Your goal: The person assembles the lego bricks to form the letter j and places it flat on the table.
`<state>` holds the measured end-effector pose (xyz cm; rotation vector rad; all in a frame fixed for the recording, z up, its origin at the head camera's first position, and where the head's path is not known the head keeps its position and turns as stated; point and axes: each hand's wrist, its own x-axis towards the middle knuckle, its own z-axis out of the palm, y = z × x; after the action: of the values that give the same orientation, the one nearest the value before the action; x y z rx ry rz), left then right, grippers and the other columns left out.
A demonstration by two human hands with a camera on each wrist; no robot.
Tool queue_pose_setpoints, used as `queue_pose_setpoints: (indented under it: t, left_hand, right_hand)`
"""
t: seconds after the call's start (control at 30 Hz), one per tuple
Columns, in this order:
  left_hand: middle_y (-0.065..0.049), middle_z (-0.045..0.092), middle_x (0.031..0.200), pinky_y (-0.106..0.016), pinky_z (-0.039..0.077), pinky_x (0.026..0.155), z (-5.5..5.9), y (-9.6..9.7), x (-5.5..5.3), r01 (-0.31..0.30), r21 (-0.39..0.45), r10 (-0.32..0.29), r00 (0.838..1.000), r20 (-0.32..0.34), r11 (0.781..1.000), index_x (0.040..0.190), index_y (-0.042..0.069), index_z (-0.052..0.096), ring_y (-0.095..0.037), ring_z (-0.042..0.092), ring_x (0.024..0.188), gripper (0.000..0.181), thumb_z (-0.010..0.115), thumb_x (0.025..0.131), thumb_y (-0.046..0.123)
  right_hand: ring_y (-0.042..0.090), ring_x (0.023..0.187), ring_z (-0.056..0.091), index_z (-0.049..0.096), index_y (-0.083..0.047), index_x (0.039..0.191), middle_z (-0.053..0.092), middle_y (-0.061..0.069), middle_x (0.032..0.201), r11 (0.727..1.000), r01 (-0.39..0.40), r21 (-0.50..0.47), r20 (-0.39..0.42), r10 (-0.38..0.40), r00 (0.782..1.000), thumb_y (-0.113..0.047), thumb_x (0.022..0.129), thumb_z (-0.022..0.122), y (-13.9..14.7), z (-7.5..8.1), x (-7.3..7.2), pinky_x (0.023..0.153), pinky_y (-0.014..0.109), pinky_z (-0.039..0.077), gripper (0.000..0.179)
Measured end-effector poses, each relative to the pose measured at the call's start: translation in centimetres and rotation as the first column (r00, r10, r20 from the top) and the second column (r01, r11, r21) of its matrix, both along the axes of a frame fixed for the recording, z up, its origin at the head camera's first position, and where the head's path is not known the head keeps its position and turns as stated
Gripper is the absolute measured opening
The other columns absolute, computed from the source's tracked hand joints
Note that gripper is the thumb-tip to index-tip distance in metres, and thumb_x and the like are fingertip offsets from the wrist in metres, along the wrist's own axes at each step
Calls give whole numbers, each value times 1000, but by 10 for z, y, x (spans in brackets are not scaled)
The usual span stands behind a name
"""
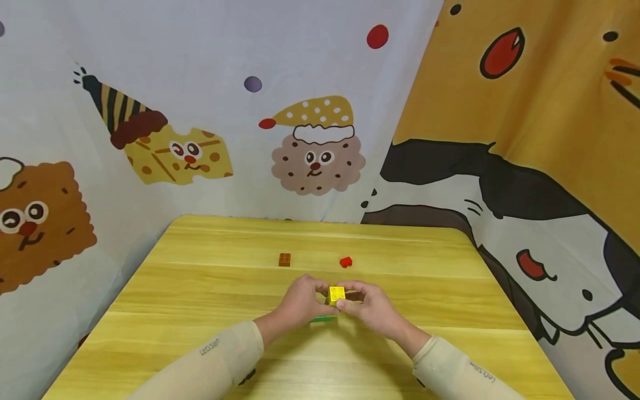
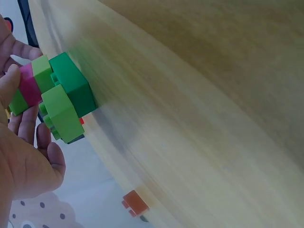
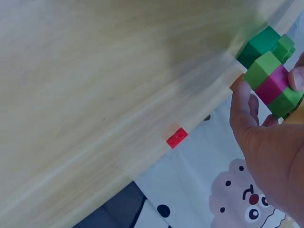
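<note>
Between both hands stands a stack of toy building bricks, its yellow brick [image 1: 337,294] topmost in the head view. Below come green bricks, a magenta brick [image 2: 29,85] and a dark green brick [image 2: 72,84] at the base, close over the tabletop. One light green brick [image 2: 62,113] juts out sideways beside the base. From the left, my left hand [image 1: 301,303] holds the upper stack between thumb and fingers. My right hand [image 1: 376,307] grips the upper stack from the other side, its thumb at the yellow brick.
Farther back on the wooden table [image 1: 220,250] lie a brown brick [image 1: 284,259] to the left and a small red brick [image 1: 346,261] to the right. A printed cartoon curtain [image 1: 210,83] hangs behind the table's far edge and along its sides.
</note>
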<state>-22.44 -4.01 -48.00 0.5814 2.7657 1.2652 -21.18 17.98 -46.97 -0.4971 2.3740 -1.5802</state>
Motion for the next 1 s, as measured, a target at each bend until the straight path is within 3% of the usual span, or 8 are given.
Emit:
queue_pose_setpoints:
  t: [0.3,0.43,0.53,0.67,0.83,0.9,1.0]
  left_hand:
    - [8,78,99,-52,52,103,1,-3,1,-4,-21,4,1000,-3,1000,105,16,84,-21,62,109,35,98,77,31]
    - [9,78,98,-48,53,98,0,-5,2,3,-22,-3,1000,-14,1000,102,17,83,-23,63,108,32,98,77,31]
    - [7,78,99,-48,54,96,-1,-5,1,17,-31,-18,999,-30,999,100,18,83,-23,64,108,30,98,78,32]
    - [5,78,104,-49,55,99,-1,-5,1,18,-47,-20,999,-36,999,104,17,83,-22,64,111,33,97,79,34]
    - [7,79,100,-38,59,92,-2,-4,2,34,-28,-35,998,-47,999,101,19,83,-19,71,103,30,97,79,32]
    - [8,79,100,-36,58,91,-1,-5,2,46,-31,-48,997,-55,998,103,19,82,-20,71,102,31,97,79,33]
    - [3,77,112,-41,56,96,-1,-13,5,54,-67,-58,997,-56,996,117,13,79,-26,67,111,48,96,80,39]
  right_hand:
    - [38,125,69,65,-3,140,68,21,137,999,-39,14,26,39,999,-25,103,73,-2,3,-3,92,44,65,43]
    - [32,121,70,61,-4,145,64,23,142,998,-49,-40,117,53,992,-32,104,73,-3,0,-4,95,49,64,51]
    - [29,123,69,48,-3,155,57,23,150,993,-54,-103,254,79,964,-43,107,65,-3,-4,-6,99,50,62,65]
    - [31,125,69,33,4,161,57,24,150,981,-40,-190,414,117,902,-53,110,54,-6,-6,-10,104,50,60,79]
    - [29,120,72,41,6,151,71,17,129,974,-5,-226,505,121,855,-51,108,59,-8,-7,-14,105,49,59,73]
    - [26,117,73,46,6,147,74,13,123,974,-3,-225,517,122,847,-49,108,59,-9,-8,-15,106,47,59,68]
    - [23,114,73,52,4,142,77,10,119,974,-9,-226,524,129,842,-49,108,59,-10,-10,-15,107,45,58,62]
